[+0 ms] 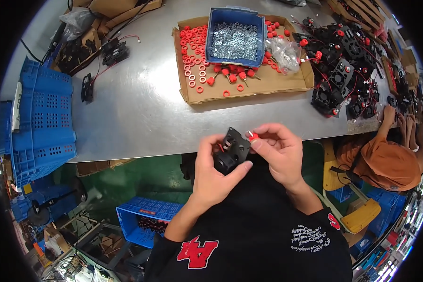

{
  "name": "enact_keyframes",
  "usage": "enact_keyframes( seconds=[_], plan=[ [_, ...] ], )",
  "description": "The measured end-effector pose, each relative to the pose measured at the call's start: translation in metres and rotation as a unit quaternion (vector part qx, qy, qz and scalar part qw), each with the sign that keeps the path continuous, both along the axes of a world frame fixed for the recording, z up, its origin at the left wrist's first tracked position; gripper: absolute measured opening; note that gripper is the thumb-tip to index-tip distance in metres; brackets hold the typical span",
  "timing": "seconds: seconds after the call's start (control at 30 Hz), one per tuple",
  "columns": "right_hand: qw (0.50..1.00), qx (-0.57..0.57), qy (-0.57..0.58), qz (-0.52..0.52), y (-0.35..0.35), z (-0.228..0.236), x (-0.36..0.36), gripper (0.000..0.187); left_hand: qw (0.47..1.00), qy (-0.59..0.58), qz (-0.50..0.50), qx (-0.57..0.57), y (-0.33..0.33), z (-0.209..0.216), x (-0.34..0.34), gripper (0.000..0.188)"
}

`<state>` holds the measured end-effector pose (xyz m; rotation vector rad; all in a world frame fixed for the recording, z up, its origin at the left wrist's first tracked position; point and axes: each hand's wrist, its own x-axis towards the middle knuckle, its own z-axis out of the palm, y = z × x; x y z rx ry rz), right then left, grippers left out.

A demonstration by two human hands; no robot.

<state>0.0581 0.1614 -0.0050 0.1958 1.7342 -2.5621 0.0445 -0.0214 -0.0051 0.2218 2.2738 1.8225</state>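
Observation:
Just beyond the table's near edge, my left hand [209, 176] is wrapped round a black plastic fan housing [239, 146] with a flat, holed plate facing right. Between the thumb and fingertips of my right hand [285, 157] is a small red knob [254, 137] with a bright metal part. The knob is close against the plate's right edge; whether they touch I cannot tell. Ahead lies a cardboard tray [279, 85] with red rings [192, 41] and red knobs with thin metal shafts [233, 75]. A blue bin [260, 60] of metal nuts [232, 40] sits in it.
Many black fan housings [340, 77] with red knobs are heaped at the right. A few black fan units [113, 51] lie at the far left. Blue crates [47, 117] line the left edge. A person in orange [385, 162] sits at the right by a yellow chair [362, 216].

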Motion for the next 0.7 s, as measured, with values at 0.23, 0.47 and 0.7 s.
enact_keyframes(
  seconds=[0.23, 0.47, 0.7],
  plan=[
    [0.998, 0.038, 0.048, -0.001, -0.006, -0.002, 0.005, 0.022, 0.997, 0.036, -0.065, 0.033, -0.004, 0.002, -0.006, 0.051],
    [0.973, 0.192, 0.095, -0.081, -0.018, 0.007, 0.0, 0.022, 0.98, -0.122, -0.094, 0.129, -0.013, -0.009, -0.001, 0.051],
    [0.88, 0.402, 0.227, -0.112, -0.025, 0.019, 0.0, 0.022, 0.908, -0.246, -0.083, 0.33, -0.002, -0.009, 0.0, 0.048]
  ],
)
